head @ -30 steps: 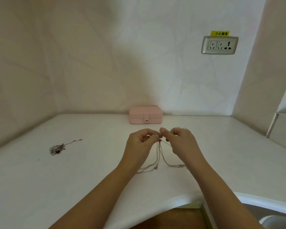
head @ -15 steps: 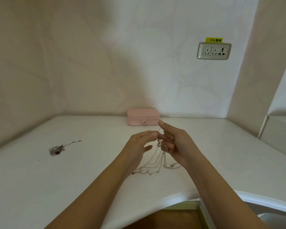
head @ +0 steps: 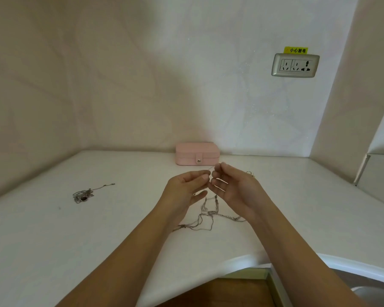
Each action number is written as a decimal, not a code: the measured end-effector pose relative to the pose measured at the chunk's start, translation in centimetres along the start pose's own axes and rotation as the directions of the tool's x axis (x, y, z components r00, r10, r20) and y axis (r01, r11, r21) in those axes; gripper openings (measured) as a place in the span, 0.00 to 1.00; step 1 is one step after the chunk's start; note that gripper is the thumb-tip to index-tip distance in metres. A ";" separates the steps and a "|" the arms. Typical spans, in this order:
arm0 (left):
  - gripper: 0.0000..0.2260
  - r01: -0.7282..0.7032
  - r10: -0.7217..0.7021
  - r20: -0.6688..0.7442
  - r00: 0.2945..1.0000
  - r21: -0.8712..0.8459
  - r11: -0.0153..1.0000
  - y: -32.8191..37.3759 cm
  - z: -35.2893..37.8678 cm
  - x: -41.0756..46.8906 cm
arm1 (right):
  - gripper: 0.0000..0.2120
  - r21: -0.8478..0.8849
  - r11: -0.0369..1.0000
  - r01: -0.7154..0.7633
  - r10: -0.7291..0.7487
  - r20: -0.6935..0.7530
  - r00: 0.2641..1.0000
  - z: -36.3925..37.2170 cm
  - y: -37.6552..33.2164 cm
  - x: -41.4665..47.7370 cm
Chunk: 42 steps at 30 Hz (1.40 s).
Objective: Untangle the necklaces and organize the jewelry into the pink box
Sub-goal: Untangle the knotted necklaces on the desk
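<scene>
1. While the tangled necklaces (head: 208, 214) hang partly from my fingertips, most of their length lies on the white counter (head: 53, 240) just in front of me. They are thin silver-grey chains, several strands looped and crossed over one another. A thicker, braided-looking stretch trails off to the right under my right wrist.
2. One fine strand rises from the heap and bridges the small gap between my two hands.
3. A second bundle of chain (head: 83, 194) lies well apart to the left on the counter. It is bunched up around a dark pendant, with one loose end running out to the right.
4. At the back of the counter, against the wall, the pink box (head: 197, 154) sits closed with its snap tab fastened. It is just beyond my hands and touches neither of them.
5. My left hand (head: 184, 189) is held above the counter with the palm turned inward. Thumb and forefinger pinch the fine strand, and the other fingers are loosely spread below.
6. My right hand (head: 233, 187) faces it, palm turned up and inward. Its thumb and forefinger tips press together on the same strand, and the remaining fingers are lightly curled.
7. My fingertips nearly meet, and both forearms reach in from the lower edge, converging.
8. A small bit of chain shows just behind my right hand, too small to make out.
9. High on the right wall is a silver socket (head: 295, 65) with a yellow label (head: 295, 50) above it.
</scene>
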<state>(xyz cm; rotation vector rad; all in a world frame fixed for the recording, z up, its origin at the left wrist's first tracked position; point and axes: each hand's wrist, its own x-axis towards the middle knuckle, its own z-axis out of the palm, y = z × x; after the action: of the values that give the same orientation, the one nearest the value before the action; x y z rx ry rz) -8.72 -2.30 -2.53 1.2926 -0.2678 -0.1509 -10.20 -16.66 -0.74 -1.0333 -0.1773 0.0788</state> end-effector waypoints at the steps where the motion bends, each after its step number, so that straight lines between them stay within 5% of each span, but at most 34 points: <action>1: 0.03 -0.009 0.010 -0.015 1.000 0.070 0.998 -0.1 0.0 0.0 | 0.10 -0.045 0.999 0.009 -0.008 0.011 1.000 -0.1 0.0 -0.1; 3: 0.06 0.004 -0.003 -0.020 1.000 0.097 0.995 0.0 0.2 -0.1 | 0.11 -0.141 0.990 0.014 -0.011 0.022 1.000 -0.1 -0.1 -0.3; 7: 0.15 0.143 -0.120 0.093 0.988 -0.309 0.940 1.0 0.4 -0.2 | 0.10 -0.169 0.985 -0.040 0.055 0.082 0.995 -0.2 -0.8 -0.2; 10: 0.16 0.142 -0.106 0.105 0.989 -0.447 0.883 1.7 0.0 -0.2 | 0.08 -0.409 0.912 -0.039 0.081 0.084 0.993 -1.0 -1.3 -0.3; 14: 0.15 0.185 -0.150 0.121 0.981 -0.366 0.912 2.3 -0.5 -0.3 | 0.07 -0.796 0.597 0.099 -0.312 -0.116 0.943 -1.3 -1.2 0.3; 16: 0.15 0.271 -0.229 0.214 0.950 -0.193 0.943 2.3 -0.6 -0.5 | 0.06 -0.650 0.744 0.156 -0.378 -0.217 0.900 -1.5 -1.3 0.9; 19: 0.18 0.290 -0.223 0.372 0.901 -0.133 0.948 2.1 -0.8 -0.9 | 0.14 -0.140 0.990 -0.004 -0.033 -0.260 0.965 -1.8 -1.7 1.3; 21: 0.16 0.257 -0.108 0.437 0.893 -0.298 0.919 2.4 -1.0 -1.1 | 0.18 -0.028 0.988 -0.152 0.141 -0.237 0.961 -2.2 -1.7 1.3; 24: 0.07 0.264 -0.067 0.411 0.909 -0.444 0.856 3.0 -1.4 -1.1 | 0.14 -0.014 0.985 -0.169 0.162 -0.223 0.961 -3.3 -1.9 1.7; 27: 0.09 0.149 -0.126 0.260 0.957 -0.070 0.986 2.9 -2.0 -0.7 | 0.15 -0.078 0.981 -0.176 0.154 -0.230 0.961 -4.0 -2.2 1.8; 29: 0.14 0.054 -0.058 0.177 0.982 0.027 0.998 2.9 -1.9 -0.7 | 0.18 -0.154 0.964 -0.216 0.177 -0.236 0.956 -4.2 -2.2 1.8; 33: 0.16 0.016 0.017 0.169 0.985 -0.190 0.982 3.1 -1.6 -0.5 | 0.19 -0.420 0.862 -0.283 0.214 -0.205 0.955 -3.4 -1.6 1.5; 37: 0.18 0.108 -0.047 0.279 0.959 -0.207 0.972 3.1 -1.9 -0.8 | 0.19 -0.694 0.685 -0.221 0.252 -0.058 0.966 -2.4 -1.1 1.2; 42: 0.22 0.115 -0.077 0.190 0.979 -0.194 0.974 3.5 -3.2 -0.6 | 0.17 -0.828 0.540 -0.153 0.383 0.079 0.920 -2.3 -1.4 0.1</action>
<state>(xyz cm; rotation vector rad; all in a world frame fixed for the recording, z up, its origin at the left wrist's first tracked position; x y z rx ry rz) -8.51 1.79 0.01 1.0886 -0.3361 -0.3711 -9.74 -19.30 -0.66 -1.9968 -0.2980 0.4574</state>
